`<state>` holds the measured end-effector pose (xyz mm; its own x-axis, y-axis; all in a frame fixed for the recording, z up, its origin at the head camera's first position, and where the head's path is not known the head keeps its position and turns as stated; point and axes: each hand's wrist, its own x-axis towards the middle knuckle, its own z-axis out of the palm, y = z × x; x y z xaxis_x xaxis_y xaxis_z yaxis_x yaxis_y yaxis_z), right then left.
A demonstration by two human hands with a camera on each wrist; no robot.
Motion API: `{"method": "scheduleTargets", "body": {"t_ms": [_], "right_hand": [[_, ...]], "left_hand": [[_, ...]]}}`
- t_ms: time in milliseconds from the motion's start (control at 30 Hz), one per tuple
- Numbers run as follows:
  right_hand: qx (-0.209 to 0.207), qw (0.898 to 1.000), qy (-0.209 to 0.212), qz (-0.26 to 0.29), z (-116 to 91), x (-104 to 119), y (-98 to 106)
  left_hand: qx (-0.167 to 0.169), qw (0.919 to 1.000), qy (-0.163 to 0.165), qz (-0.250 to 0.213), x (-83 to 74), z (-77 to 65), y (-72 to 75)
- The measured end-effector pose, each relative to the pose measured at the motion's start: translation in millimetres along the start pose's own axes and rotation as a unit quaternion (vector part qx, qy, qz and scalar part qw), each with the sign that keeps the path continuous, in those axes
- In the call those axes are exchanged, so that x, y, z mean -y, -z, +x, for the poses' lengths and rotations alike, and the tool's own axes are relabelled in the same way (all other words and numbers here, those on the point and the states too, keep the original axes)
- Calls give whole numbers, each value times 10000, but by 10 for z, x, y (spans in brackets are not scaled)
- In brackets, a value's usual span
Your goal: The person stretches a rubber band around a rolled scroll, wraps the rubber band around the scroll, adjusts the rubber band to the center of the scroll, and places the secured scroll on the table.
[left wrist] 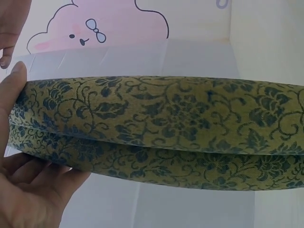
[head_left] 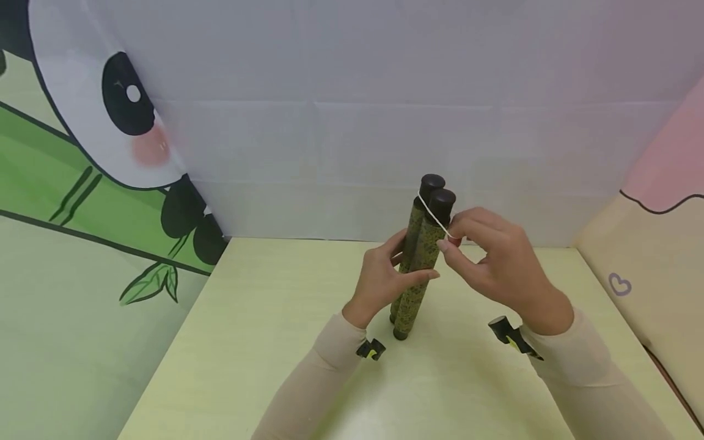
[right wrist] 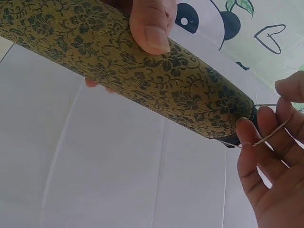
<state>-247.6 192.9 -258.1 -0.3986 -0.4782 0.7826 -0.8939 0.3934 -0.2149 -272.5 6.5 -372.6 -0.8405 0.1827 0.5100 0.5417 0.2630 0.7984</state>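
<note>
Between the thumb and fingers of the left hand (head_left: pixel 379 281), two patterned cylinders (head_left: pixel 426 249) stand side by side and tilted, the thumb across their front, the fingers behind. If that hold loosens, the pair could roll apart, since round sides meet only along a narrow strip. Just above and to the right of that thumb, the right hand (head_left: pixel 497 260) pinches a thin white cord (head_left: pixel 434 212) in its fingertips. From there the cord slants over the two black caps (head_left: pixel 442 200); being so fine, it could slip from the pinch, and too upward a pull might ride it off the smooth tops. Whether it is knotted I cannot tell. Well below the left fingers, the dark lower ends (head_left: pixel 401 335) seem to rest on the pale tabletop (head_left: pixel 286 293); a sideways tug could make them skid or splay, as nothing visible braces them. Beyond both hands hangs a pale backdrop (head_left: pixel 357 153), unlikely to interfere.
</note>
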Motion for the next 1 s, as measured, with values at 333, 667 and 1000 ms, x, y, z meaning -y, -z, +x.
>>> {"method": "scheduleTargets", "body": {"t_ms": [333, 667, 1000], "right_hand": [[-533, 9965, -511, -401, -62, -133, -242], [-618, 9977, -11, 268, -74, -136, -307], [-621, 9963, -178, 567, -11, 185, -220]], "left_hand": [[-837, 9920, -243, 914, -98, -99, -44], [939, 9942, 323, 412, -184, -166, 211], [1161, 9909, -517, 432, -39, -235, 425]]}}
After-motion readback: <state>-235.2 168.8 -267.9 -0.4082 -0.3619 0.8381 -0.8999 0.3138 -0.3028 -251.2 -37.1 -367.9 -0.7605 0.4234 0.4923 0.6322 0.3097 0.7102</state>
